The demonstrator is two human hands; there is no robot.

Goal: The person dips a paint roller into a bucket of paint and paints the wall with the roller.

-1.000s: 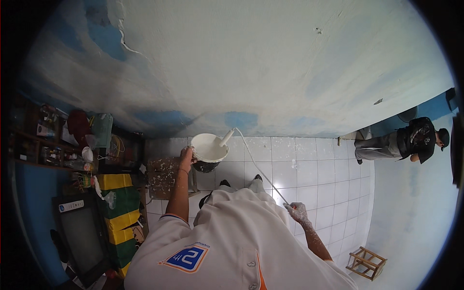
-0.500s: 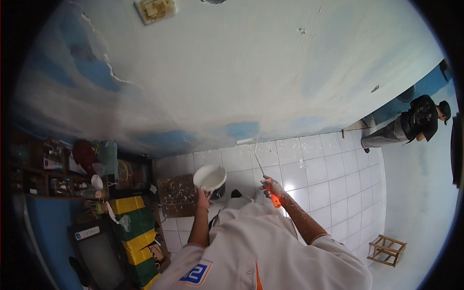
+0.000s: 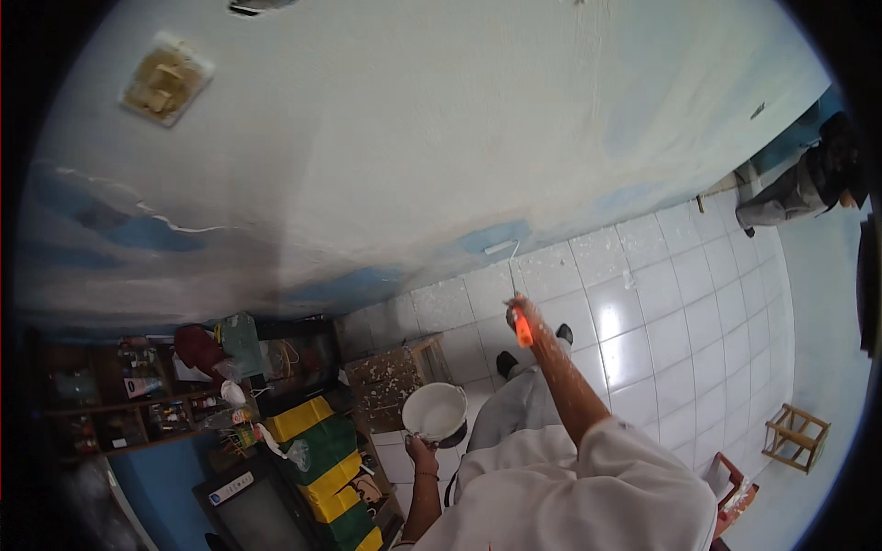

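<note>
My right hand (image 3: 524, 317) is wrapped round the orange handle of a paint roller (image 3: 501, 248). The white roller head is at the low part of the wall (image 3: 386, 147), over a blue patch; whether it touches cannot be told. White paint specks cover my right forearm. My left hand (image 3: 421, 455) grips the rim of a white bucket (image 3: 435, 410), tilted so that its pale inside shows. White paint spreads unevenly over the wall, with blue patches showing along its lower part.
A paint-spattered wooden stool (image 3: 384, 386) stands left of the bucket. Shelves (image 3: 138, 427) of household things and a television (image 3: 262, 514) are at left. A person (image 3: 799, 188) is at far right, above a small wooden stool (image 3: 796, 438). Spatters mark the tiled floor (image 3: 643, 321).
My right arm has stretched forward with the roller, bringing its head onto the blue patch's area. The view has turned and shifted, so the bucket and stool appear lower and farther right.
</note>
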